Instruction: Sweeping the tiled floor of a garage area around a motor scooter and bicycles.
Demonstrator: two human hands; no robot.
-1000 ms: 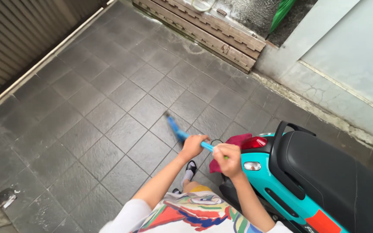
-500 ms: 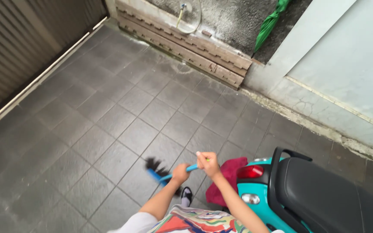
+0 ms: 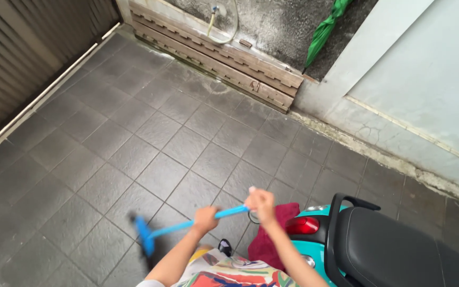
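- The left hand point(image 3: 206, 218) is closed around the middle of the blue broom point(image 3: 176, 229) stick.
- The right hand point(image 3: 261, 202) is closed around the top end of the same stick.
- The two hands are a little apart on the stick.
- The broom head sits low on the floor point(image 3: 134, 138), to the left of the person.
- The floor is made of grey square tiles.
- A teal scooter point(image 3: 367, 250) with a black seat stands at the right, near the right hand.
- A dark red cloth point(image 3: 274, 234) hangs just beside the scooter.
- A long wood pallet point(image 3: 219, 53) leans on the far wall.
- A folded green umbrella point(image 3: 322, 32) stands near the pallet.
- A hose point(image 3: 224, 24) hangs on the wall above the pallet.
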